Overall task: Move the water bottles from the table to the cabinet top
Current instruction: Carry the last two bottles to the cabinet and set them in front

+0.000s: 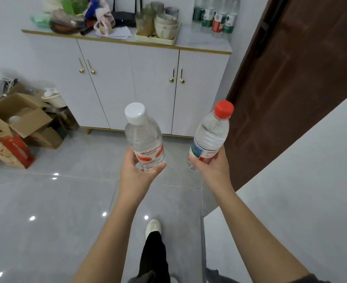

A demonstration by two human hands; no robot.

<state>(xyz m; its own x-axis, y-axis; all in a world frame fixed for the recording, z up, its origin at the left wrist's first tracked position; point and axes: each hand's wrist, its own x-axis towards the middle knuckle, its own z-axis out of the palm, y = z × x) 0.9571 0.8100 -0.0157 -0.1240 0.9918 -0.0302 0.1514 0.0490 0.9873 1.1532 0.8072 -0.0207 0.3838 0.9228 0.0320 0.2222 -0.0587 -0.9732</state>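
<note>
Head view: cluttered cabinet top (pixel 199 40), boxes (pixel 19 117)

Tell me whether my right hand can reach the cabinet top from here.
Probably not yet. The right hand, gripping the red-capped bottle, hangs over open floor short of the cabinet top; nothing blocks the way.

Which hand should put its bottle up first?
Probably the right hand: its red-capped clear plastic bottle faces the bare white cabinet top beside the standing bottles. The left hand's white-capped clear bottle faces the cream tray.
</note>
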